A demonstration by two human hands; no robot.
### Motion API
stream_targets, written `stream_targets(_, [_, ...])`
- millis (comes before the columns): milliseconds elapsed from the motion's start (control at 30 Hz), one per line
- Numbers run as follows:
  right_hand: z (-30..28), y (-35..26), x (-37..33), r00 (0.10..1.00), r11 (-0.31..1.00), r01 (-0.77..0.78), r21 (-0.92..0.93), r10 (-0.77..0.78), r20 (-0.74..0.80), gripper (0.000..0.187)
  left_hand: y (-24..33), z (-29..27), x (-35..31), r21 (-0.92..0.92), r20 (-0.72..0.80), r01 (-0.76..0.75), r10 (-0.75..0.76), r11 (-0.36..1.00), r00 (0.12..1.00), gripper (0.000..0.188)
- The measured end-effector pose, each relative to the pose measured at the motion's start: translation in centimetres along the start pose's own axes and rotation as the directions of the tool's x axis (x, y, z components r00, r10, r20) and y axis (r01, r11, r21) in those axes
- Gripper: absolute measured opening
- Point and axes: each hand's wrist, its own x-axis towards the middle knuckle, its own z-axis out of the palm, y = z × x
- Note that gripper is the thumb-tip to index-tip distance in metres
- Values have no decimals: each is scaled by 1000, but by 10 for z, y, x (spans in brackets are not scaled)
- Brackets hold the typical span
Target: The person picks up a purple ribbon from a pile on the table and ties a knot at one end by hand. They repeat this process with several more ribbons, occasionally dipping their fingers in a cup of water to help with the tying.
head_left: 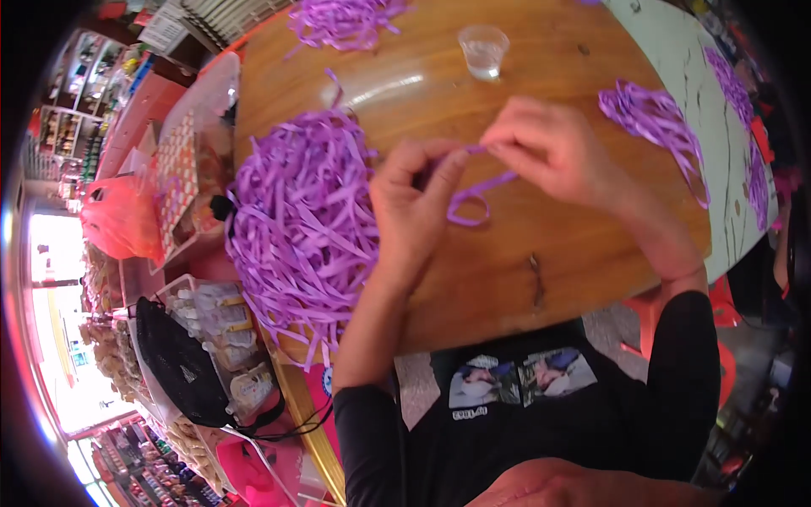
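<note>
Over the middle of the wooden table, both my hands hold a purple ribbon (470, 209), which hangs in a small loop between them. My left hand (416, 190) pinches one part of it between thumb and fingers. A short stretch runs across to my right hand (545, 148), whose fingertips are pressed together on the strip. A large heap of purple ribbons (304, 220) lies just left of my left hand. To the right of my right hand rests a smaller bundle of purple ribbons (650, 122).
Beyond my hands stand a clear plastic cup (485, 52) and another ribbon pile (346, 21). Near the front edge lies a small dark tool, perhaps scissors (536, 279). A black mesh bag (179, 363) and a red plastic bag (122, 218) sit left of the wooden table (608, 245).
</note>
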Motion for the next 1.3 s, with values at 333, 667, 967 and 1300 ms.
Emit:
stream_targets(333, [21, 10, -16, 790, -46, -456, 889, 439, 428, 19, -10, 6, 4, -564, 137, 256, -217, 785, 967, 11])
stream_targets(667, [30, 10, -20, 983, 936, -157, 315, 179, -41, 26, -11, 25, -9, -415, -11, 193, -216, 889, 976, 11])
stream_targets(967, [32, -1, -18, 987, 991, -108, 82, 117, -109, 25, -17, 28, -12, -250, -76, 63, -85, 966, 993, 12])
stream_targets(1300, [23, 27, -12, 921, 907, 373, 197, -337, -195, 27, -8, 21, -12, -368, 38, 150, -146, 918, 989, 13])
